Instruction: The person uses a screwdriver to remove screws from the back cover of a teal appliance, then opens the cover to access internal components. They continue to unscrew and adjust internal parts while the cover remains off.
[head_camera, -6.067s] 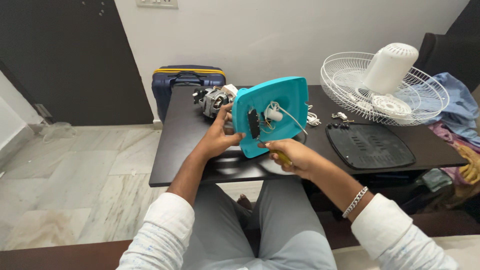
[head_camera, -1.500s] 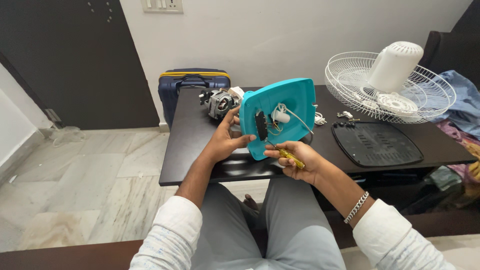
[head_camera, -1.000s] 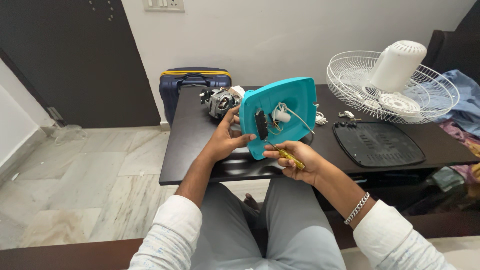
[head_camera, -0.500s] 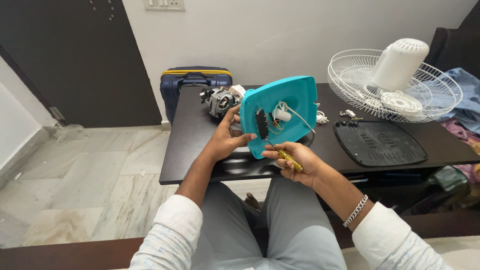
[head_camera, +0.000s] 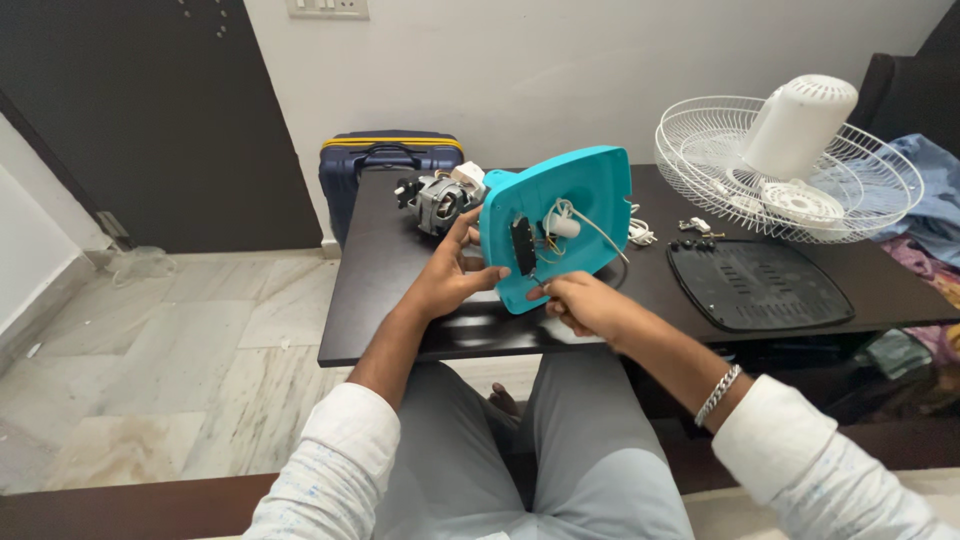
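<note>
I hold a teal plastic fan base (head_camera: 585, 195) tilted upright over the dark table (head_camera: 390, 300), its open underside facing me. White wires (head_camera: 570, 222) and a black block (head_camera: 522, 245) sit inside it. My left hand (head_camera: 450, 275) grips the base's left edge, thumb on the inner face. My right hand (head_camera: 580, 300) is closed at the base's lower edge around a small screwdriver, which is almost wholly hidden in the fist. Its tip is near the black block.
A grey fan motor (head_camera: 440, 198) lies on the table behind the base. To the right are a white wire fan guard (head_camera: 860, 200) with a white cover (head_camera: 800, 120), a black plate (head_camera: 760, 283) and small screws (head_camera: 692, 240). A blue suitcase (head_camera: 390, 160) stands by the wall.
My right hand has shifted slightly up to the base's lower edge, and the tool's yellow handle is now hidden in the fist. The left hand keeps its grip.
</note>
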